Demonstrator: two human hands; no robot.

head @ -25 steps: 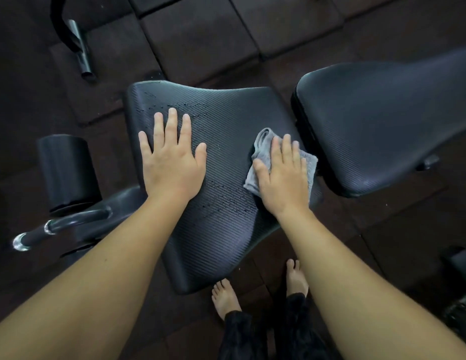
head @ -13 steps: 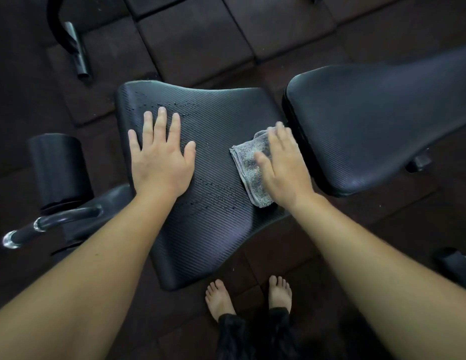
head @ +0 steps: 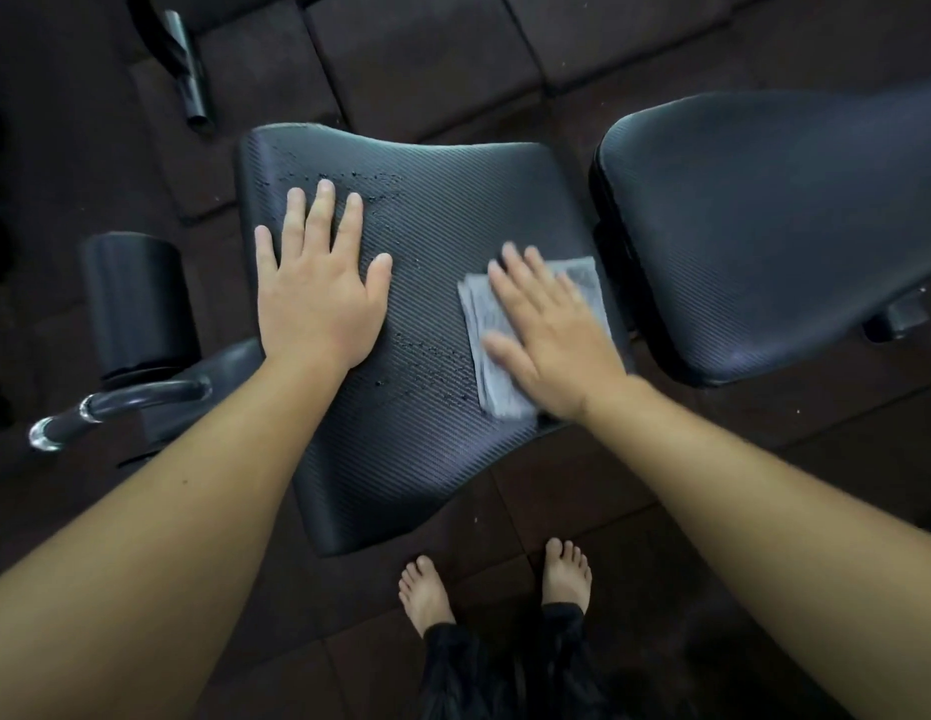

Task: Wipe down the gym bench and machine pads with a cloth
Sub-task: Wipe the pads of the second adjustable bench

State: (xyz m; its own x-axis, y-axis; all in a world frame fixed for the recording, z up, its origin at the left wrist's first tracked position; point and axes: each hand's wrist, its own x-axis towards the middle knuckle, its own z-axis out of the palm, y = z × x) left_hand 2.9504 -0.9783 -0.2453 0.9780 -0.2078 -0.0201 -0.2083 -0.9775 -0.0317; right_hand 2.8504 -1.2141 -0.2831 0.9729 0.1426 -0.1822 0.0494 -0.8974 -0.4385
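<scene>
The black ribbed seat pad (head: 442, 220) of a gym bench fills the middle of the view, with small droplets across its surface. My left hand (head: 320, 293) lies flat on its left part, fingers straight and spread. A grey folded cloth (head: 484, 324) lies on the seat pad's right side. My right hand (head: 551, 330) presses flat on the cloth with straight fingers and looks motion-blurred. The black back pad (head: 775, 226) of the bench lies just to the right, across a narrow gap.
A black foam roller pad (head: 136, 298) and a curved chrome handle (head: 120, 402) sit to the left of the seat. A metal tube (head: 190, 70) stands at the upper left. Dark rubber floor tiles surround the bench. My bare feet (head: 500, 579) stand just below the seat.
My right hand has swept the cloth across the right side of the seat pad, turning from fingers pointing up to fingers pointing up-left. The left hand has stayed flat on the pad.
</scene>
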